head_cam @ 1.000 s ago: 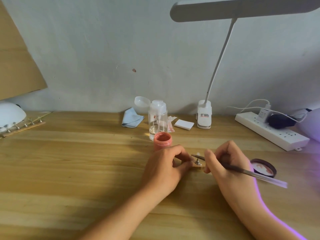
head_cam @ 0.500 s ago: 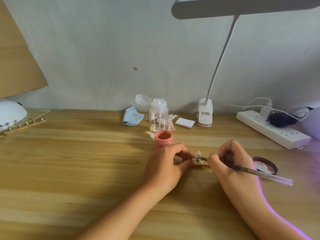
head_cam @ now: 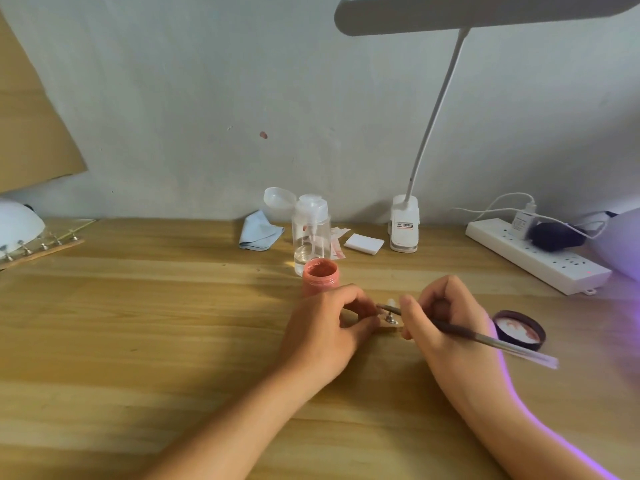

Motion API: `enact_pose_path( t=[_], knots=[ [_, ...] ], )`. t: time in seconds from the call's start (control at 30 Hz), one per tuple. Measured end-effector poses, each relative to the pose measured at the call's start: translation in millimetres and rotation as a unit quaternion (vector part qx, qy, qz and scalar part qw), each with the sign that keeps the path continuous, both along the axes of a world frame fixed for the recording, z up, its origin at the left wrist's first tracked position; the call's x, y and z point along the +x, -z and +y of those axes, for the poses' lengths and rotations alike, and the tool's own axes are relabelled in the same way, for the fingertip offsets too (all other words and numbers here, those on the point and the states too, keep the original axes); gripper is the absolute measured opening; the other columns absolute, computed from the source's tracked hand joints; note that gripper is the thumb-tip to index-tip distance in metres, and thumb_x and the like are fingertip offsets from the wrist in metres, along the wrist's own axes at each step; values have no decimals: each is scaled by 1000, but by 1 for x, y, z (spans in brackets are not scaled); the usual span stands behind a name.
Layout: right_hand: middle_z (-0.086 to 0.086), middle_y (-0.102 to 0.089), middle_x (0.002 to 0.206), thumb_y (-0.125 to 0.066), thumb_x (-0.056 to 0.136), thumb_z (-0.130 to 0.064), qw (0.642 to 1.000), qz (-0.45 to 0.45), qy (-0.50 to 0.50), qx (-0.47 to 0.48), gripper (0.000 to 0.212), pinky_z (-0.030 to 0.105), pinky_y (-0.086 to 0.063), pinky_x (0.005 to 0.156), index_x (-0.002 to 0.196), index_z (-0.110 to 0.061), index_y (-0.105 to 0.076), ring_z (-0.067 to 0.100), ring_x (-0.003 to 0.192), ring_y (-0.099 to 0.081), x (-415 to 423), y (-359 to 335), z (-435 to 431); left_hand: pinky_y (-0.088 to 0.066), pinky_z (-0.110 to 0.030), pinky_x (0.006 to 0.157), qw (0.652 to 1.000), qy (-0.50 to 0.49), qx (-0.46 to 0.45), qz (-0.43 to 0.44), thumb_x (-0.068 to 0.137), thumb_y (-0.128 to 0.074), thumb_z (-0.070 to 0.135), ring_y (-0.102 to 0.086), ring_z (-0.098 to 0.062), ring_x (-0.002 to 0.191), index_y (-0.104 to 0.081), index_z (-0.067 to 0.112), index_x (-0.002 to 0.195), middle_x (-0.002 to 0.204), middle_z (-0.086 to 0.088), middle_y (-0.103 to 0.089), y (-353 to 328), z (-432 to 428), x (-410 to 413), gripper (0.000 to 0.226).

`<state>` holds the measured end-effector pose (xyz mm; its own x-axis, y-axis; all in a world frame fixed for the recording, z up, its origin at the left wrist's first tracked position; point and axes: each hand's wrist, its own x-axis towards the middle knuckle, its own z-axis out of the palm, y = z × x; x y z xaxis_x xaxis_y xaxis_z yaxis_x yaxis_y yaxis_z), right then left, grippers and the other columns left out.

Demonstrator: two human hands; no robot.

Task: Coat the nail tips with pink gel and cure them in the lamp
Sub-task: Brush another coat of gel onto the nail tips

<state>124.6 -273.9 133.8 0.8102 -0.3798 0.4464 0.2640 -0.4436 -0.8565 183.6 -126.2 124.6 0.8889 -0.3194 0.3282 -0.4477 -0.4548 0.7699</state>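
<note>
Both hands work close together, not touching, at the middle of the wooden desk [head_cam: 156, 323]. My left hand [head_cam: 322, 330] has its fingers curled, pinching the left end of a small wooden strip [head_cam: 389, 328]. One pale nail tip [head_cam: 391, 302] stands on a metal peg on that strip, between my hands. My right hand [head_cam: 446, 317] grips a thin brush [head_cam: 491, 339] like a pen, its bristle end lying across the nail tip.

Risks, from the left: the open pink gel jar [head_cam: 320, 271] stands just behind my left knuckles, so lifting that hand carelessly could tip it. If my pinch loosens, I judge the strip would swivel and the coat would smear. The brush handle passes close by the upturned jar lid [head_cam: 519, 330] and could catch it on a wide stroke. Purple light spills from the curing lamp [head_cam: 620, 244] at the far right, which may thicken gel on the bristles.

Since half a second ago the bristle end has slid slightly toward my left hand. Both grips, jar and lid are unchanged.
</note>
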Motion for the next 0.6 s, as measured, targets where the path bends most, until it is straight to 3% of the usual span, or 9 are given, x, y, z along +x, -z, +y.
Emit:
enact_pose_path(
  t=[0.17,0.33,0.43,0.53,0.6],
  knots=[
    [15,-55,59,-65,82,-11,998,-29,33,49,19,34,-38,53,72,-10,-48,23,53,-46,-1,0,-5,-32,-11,51,1000,5,-19,14,83,-79,22,-48,5,48,-73,28,86,89,18,-71,-1,0,0,8],
    [-7,-56,51,-66,87,-35,996,-58,-7,63,31,12,-34,47,74,-11,-52,1,47,-46,-4,-7,3,-36,-20,57,999,-12,-19,41,84,-78,26,-49,0,55,-72,34,79,78,19,-68,-2,1,2,11],
    [-10,-56,50,-66,86,-39,997,-60,-11,46,33,12,-34,47,70,-12,-56,1,46,-45,-4,-8,2,-45,-19,64,999,-29,-4,40,83,-79,31,-57,3,69,-70,39,74,76,17,-68,-3,1,2,15],
    [-6,-59,55,-66,84,-42,997,-56,-18,42,31,17,-37,49,72,-15,-59,3,49,-47,-4,-8,1,-34,-12,52,998,-37,17,47,83,-78,36,-50,9,55,-69,37,79,54,32,-55,-3,-1,-1,10],
    [-3,-64,60,-64,87,-40,997,-49,-35,45,23,18,-40,52,76,-20,-64,3,52,-52,-5,-8,2,-34,-12,52,997,-57,46,17,83,-76,42,-51,8,57,-72,34,86,58,29,-56,-4,-1,-4,9]
  ],
)
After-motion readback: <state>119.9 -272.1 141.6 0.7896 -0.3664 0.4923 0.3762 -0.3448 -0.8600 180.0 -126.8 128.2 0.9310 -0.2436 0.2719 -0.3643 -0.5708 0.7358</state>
